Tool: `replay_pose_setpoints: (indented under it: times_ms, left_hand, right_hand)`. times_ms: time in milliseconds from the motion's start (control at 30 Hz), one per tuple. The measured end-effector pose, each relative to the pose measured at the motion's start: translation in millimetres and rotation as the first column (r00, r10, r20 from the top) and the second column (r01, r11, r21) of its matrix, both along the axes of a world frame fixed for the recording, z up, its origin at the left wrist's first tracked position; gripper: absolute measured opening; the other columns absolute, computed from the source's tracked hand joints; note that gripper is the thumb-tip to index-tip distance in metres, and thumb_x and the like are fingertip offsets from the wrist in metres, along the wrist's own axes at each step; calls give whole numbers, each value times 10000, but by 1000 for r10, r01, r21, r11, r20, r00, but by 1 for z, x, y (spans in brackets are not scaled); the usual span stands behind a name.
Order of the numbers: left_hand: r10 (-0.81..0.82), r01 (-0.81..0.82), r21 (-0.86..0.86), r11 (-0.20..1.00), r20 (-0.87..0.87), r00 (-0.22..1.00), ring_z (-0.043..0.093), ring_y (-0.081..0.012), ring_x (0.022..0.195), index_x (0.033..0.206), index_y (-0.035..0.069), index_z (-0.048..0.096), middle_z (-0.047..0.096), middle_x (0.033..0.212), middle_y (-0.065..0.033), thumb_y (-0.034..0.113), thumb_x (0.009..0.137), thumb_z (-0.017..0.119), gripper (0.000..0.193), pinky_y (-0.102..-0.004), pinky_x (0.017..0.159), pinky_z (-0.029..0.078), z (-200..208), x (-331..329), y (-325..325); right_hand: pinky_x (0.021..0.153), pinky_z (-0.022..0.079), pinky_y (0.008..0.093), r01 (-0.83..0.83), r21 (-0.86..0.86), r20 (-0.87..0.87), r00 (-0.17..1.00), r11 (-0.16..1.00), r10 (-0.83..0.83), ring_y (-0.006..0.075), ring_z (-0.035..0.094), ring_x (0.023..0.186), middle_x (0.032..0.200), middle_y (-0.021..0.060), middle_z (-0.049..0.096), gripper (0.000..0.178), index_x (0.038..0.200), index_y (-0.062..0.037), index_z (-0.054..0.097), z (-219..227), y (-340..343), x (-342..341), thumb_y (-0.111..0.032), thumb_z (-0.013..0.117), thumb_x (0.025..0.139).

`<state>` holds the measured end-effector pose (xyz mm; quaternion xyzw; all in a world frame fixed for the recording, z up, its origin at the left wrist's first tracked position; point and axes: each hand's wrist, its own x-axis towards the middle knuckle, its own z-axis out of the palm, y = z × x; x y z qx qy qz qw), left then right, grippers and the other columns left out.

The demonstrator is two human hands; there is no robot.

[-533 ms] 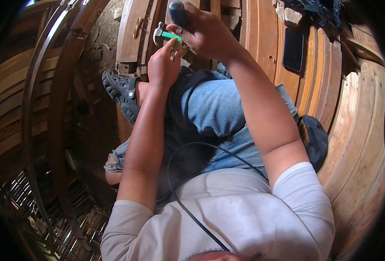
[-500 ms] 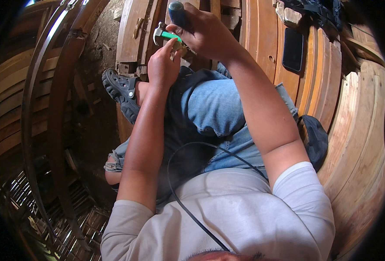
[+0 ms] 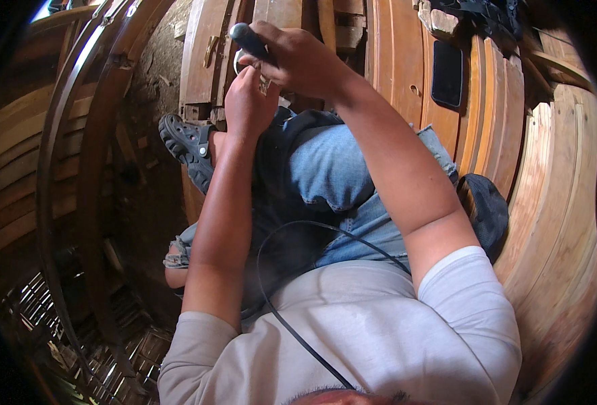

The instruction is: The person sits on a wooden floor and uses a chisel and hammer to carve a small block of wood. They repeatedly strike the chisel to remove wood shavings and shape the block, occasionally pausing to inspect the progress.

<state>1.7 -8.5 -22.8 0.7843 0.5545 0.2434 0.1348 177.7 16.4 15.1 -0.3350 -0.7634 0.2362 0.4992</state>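
Far ahead of my body, my right hand (image 3: 288, 62) is wrapped round a tool with a dark blue-grey handle (image 3: 250, 42). Its rounded butt points up and left, and its working end is hidden. My left hand (image 3: 251, 102) is right below, fingers pinched together close to the right fist. What they pinch is hidden, though something small and pale shows beside the fingers. Behind the handle peeks a pale curved edge (image 3: 237, 63), where the claw hammer's head lay; its green handle is covered by my hands.
Brown wooden boards (image 3: 393, 74) lie ahead and to the right. On them rest a black phone (image 3: 447, 74), a wood block (image 3: 439, 23) and black straps (image 3: 484, 17). A black cable (image 3: 261, 270) loops over my lap. My left foot wears a black clog (image 3: 187, 145). Curved dark beams (image 3: 96, 155) stand left.
My right hand has moved left and slightly down with the tool, its handle now tilting left. The hands have come closer together, covering most of the green-handled hammer.
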Motion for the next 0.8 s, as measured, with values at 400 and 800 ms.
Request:
replay_pose_setpoints:
  times_ms: [400,800]
  left_hand:
    - [73,-74,6,997,144,987,732,-388,843,1059,91,760,755,924,-169,263,965,726,198,-467,725,572,1,5,-4]
    - [60,-62,6,998,191,980,748,-382,888,1067,104,771,766,973,-176,314,984,707,235,-469,751,584,-1,0,-8]
  right_hand:
    - [993,563,508,422,-571,292,906,704,-306,424,709,1117,1227,254,708,368,1318,-37,578,-30,14,19,-223,644,1008]
    - [894,550,518,568,-550,640,757,612,-127,428,714,1082,1055,240,749,338,1191,-50,660,-18,-10,4,-313,658,979]
